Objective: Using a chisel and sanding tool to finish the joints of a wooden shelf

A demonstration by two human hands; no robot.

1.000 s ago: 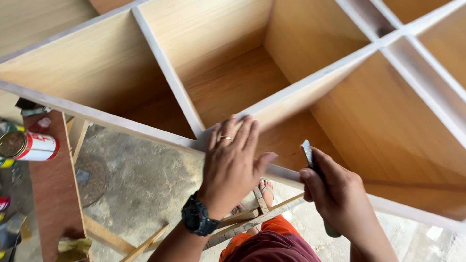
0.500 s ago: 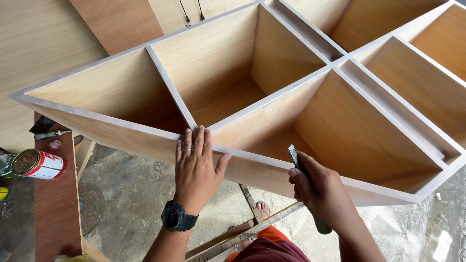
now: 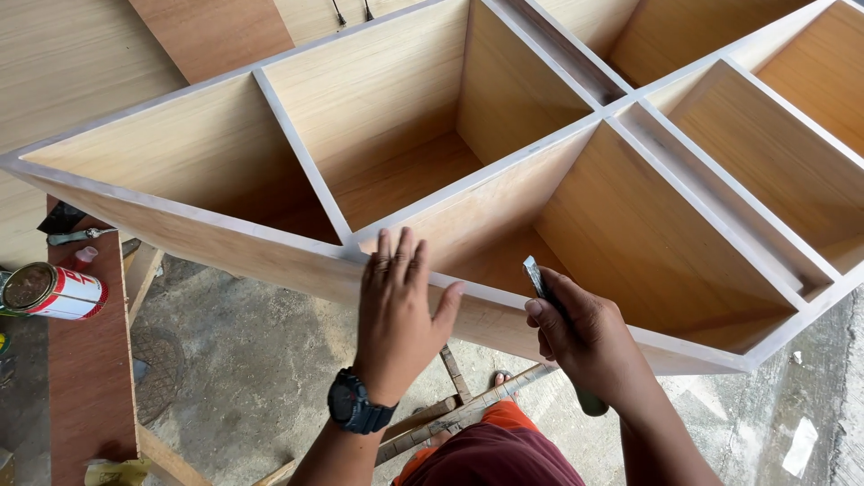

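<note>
Shelf unit [image 3: 504, 180] lies on its back, open compartments facing up, near front edge toward the person. Left hand [image 3: 400, 310] rests flat on that edge, fingers spread and straight, gripping nothing; it sits just below the joint where a vertical divider [image 3: 301, 153] meets the front rail. Dark watch [image 3: 358, 407] on that wrist. Right hand [image 3: 580, 337] is closed around a slim tool [image 3: 538, 281], probably a scraper or blade; its dark tip points up against the inner face of the rail, its handle end shows below the fist. Exact contact point cannot be told. Edges of the unit look pale and whitish along all visible rails and dividers, which I judge to be filler or edging already applied; the faces inside are bare wood grain. Judgement: carcass is fully assembled, edge treatment looks laid on throughout, and the trimming or smoothing is in hand on the near rail only. How much of the remaining edge is trimmed cannot be told. To the left, a brown surface [image 3: 90, 378] carries a can [image 3: 49, 291] lying on its side. Concrete floor [image 3: 243, 378] below.
</note>
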